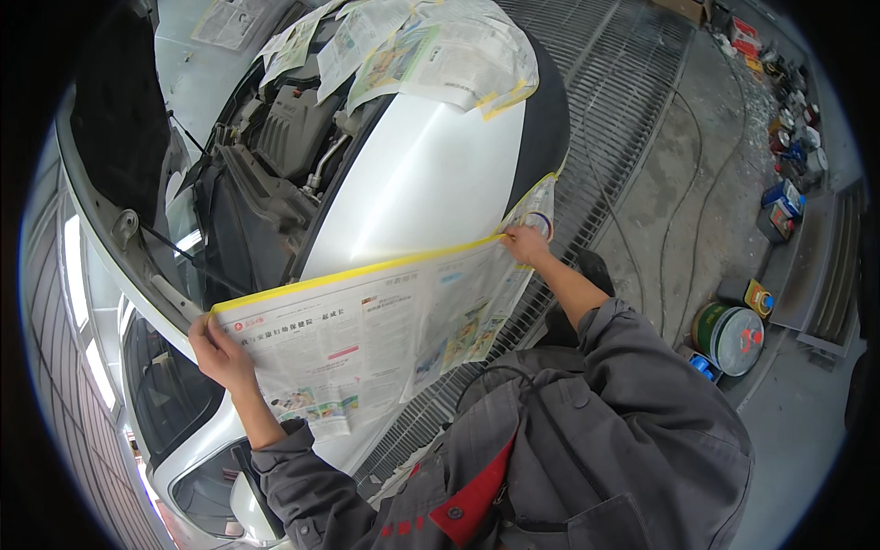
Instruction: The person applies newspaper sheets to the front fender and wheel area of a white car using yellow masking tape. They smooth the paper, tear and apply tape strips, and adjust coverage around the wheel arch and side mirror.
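A newspaper sheet (367,339) edged with yellow masking tape (357,272) is stretched between my two hands across the side of a white car fender (412,174). My left hand (223,356) pinches its taped left corner beside the raised hood. Further right, my right hand (527,246) grips the taped edge near the dark wheel arch trim. A ring that looks like a tape roll (543,224) sits at that hand, partly hidden by the fingers. Beyond my right hand, the taped paper runs on along the trim. Whether the sheet is stuck to the fender, I cannot tell.
More newspaper (449,55) covers the car's front end. The hood (115,119) is raised over the engine bay (284,137). Floor grating (623,55) runs alongside, with hoses (694,156) trailing over concrete. Cans, including a green drum (729,337), stand at the right.
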